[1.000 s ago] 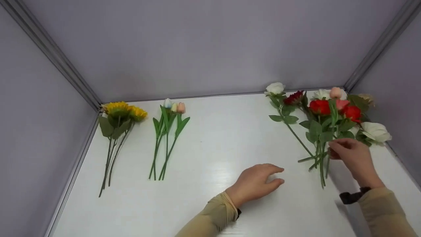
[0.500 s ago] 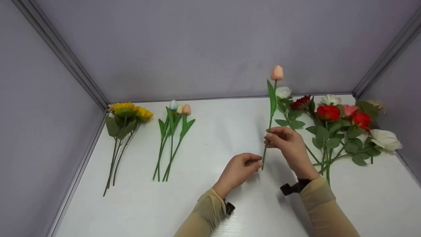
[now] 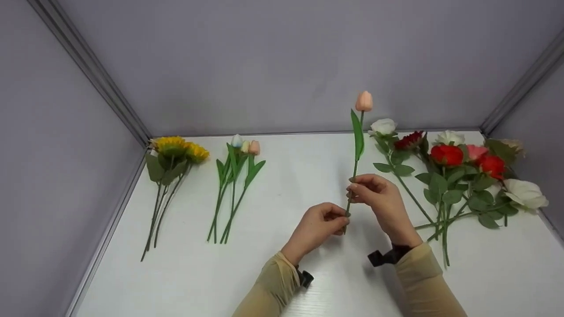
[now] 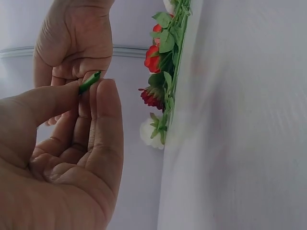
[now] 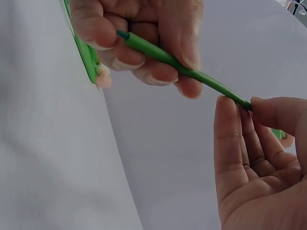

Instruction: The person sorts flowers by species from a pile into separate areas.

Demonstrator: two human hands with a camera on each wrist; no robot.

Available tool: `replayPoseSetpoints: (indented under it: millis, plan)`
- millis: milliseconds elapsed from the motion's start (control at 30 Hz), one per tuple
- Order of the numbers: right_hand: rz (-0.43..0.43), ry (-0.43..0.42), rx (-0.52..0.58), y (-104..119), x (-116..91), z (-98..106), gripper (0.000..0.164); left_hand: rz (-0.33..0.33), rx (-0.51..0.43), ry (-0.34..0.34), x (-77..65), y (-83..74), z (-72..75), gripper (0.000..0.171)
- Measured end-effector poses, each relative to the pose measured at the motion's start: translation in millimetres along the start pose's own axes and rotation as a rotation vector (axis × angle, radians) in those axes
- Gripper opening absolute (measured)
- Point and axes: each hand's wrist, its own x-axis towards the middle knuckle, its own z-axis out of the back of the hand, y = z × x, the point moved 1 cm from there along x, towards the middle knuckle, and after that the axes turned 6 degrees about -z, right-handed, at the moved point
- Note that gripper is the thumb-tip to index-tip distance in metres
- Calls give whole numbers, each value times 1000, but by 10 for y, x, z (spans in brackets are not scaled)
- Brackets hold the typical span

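A pink tulip (image 3: 364,101) stands almost upright over the middle of the white table, its bloom at the top and one long green leaf below it. My right hand (image 3: 383,200) pinches the stem between thumb and fingers, below the leaf. Lower down, the thumb and fingers of my left hand (image 3: 315,224) pinch the same stem near its cut end. In the right wrist view the green stem (image 5: 153,50) runs through both hands, with its tip sticking out past the left fingers. The left wrist view shows the stem end (image 4: 89,82) between thumb and fingers.
Several tulips (image 3: 235,176) lie left of centre on the table (image 3: 282,273). Sunflowers (image 3: 169,147) lie at the far left. On the right is a pile of red roses (image 3: 447,155), white roses (image 3: 526,193) and a dark red flower (image 3: 409,140). Grey walls enclose the table.
My right hand has drawn the pink tulip out of the right-hand pile and brought it left to the middle. My left hand, earlier apart with nothing in it, now pinches the lower stem.
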Motion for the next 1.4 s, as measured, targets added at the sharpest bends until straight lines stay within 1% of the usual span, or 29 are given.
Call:
replayPoseSetpoints:
  millis: [67, 267, 367, 467, 567, 733, 833, 967, 1067, 1167, 1267, 1333, 1400]
  plan:
    - [-8, -16, 7, 2, -10, 13, 33, 16, 14, 17, -10, 8, 0, 6]
    - [-16, -95, 41, 14, -7, 47, 45, 73, 85, 110, -24, 61, 0, 5]
    - [-25, -117, 39, 7, -2, 51, 43, 94, 119, 135, -18, 80, 6, 4]
    - [-28, -129, 39, -4, 3, 49, 41, 105, 141, 140, -11, 82, 11, 3]
    - [-29, -140, 34, -13, 6, 45, 39, 96, 135, 121, -4, 79, 6, 5]
    - [-25, -135, 34, -27, 9, 31, 41, 61, 86, 59, 3, 68, -8, 8]
    - [-25, -129, 41, -38, 6, 19, 41, 37, 79, 30, 2, 64, -14, 7]
    - [-29, -129, 39, -48, 2, 8, 40, 17, 74, 6, -5, 54, -27, 8]
    - [-35, -133, 31, -51, -2, 8, 38, 13, 63, -6, -9, 49, -41, 8]
    - [-35, -134, 27, -58, -4, 10, 39, 9, 80, -18, -10, 51, -49, 7]
    - [-33, -129, 16, -75, 4, 1, 40, 8, 120, -22, -8, 48, -35, 5]
    - [-27, -125, -4, -99, 14, -32, 41, 10, 153, -25, -13, 43, 4, 4]
    - [-19, -116, -23, -137, 26, -94, 40, 15, 180, -29, -30, 38, 73, 4]
